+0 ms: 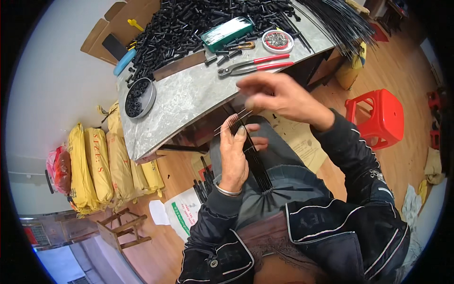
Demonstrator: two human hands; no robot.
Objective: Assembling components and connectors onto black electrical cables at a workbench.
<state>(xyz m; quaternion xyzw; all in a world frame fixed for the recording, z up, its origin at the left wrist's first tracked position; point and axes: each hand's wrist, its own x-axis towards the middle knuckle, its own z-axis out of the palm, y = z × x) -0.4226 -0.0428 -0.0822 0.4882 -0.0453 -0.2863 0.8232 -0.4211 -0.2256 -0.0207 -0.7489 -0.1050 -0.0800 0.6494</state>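
My left hand [234, 158] is closed around the upper end of a bundle of thin black rods [259, 171], which look like umbrella ribs. The bundle slants down over my lap, its lower end gathered near my waist. Across the left fingertips lies a thin wire [243, 114]. Just above and to the right, my right hand [281, 99] hovers near the table edge, blurred, thumb and forefinger apart with nothing visible between them. On the table beyond it lie red-handled pincers [255, 65].
The grey table [182, 94] bears a heap of black plastic parts [184, 28], a green box [228, 34], a tub of small metal pieces [277, 41], a round dish [140, 98] and long black rods [338, 23]. Yellow sacks [97, 163], a wooden stool [120, 229] and a red stool [390, 116] stand around.
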